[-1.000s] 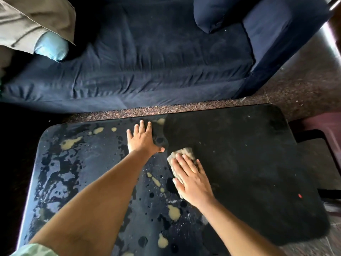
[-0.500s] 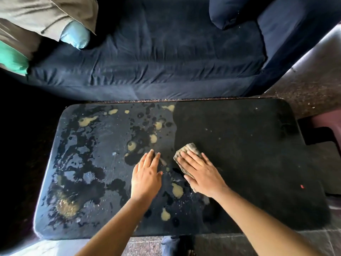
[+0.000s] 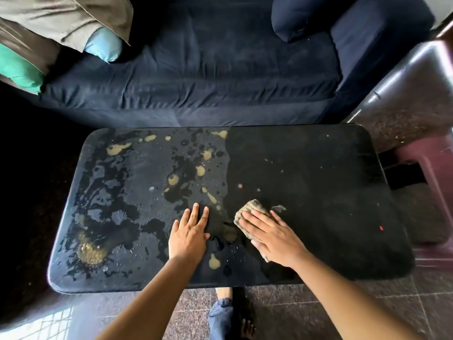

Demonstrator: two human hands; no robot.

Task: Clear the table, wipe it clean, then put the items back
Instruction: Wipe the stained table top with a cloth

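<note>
Dark navy sofa [image 3: 208, 69] fills the top of the view, a matching navy cushion [image 3: 294, 18] at its right end, a light blue cushion [image 3: 104, 46] and a green one [image 3: 17, 69] at its left end under a beige cloth [image 3: 63, 18]. A maroon stool [image 3: 431, 163] stands off the table's right end on the speckled floor [image 3: 404, 114].

Black table [image 3: 318, 168] sits just in front of the sofa, long side across the view. Its left half is wet and streaked, with yellowish spill patches [image 3: 117, 148] scattered on it; the biggest foamy patch [image 3: 89, 251] lies near the front left corner. The right half looks matte and mostly clean, apart from a few small specks and a tiny red speck [image 3: 381, 227] near the right end.

Left hand [image 3: 188, 235] lies flat on the table, palm down, fingers straight and close together, holding nothing, at the edge of the wet area. Right hand [image 3: 272, 234] is just beside it, also flat with fingers spread, pressing down on a grey-brown rag [image 3: 250, 209]. The rag lies on the tabletop near the front middle, mostly under the palm, its ribbed end sticking out past the fingertips. Not gripped, only pinned flat.

Below the table edge a bare foot [image 3: 247, 327] and a denim trouser leg [image 3: 220, 317] show on the tiled floor.
</note>
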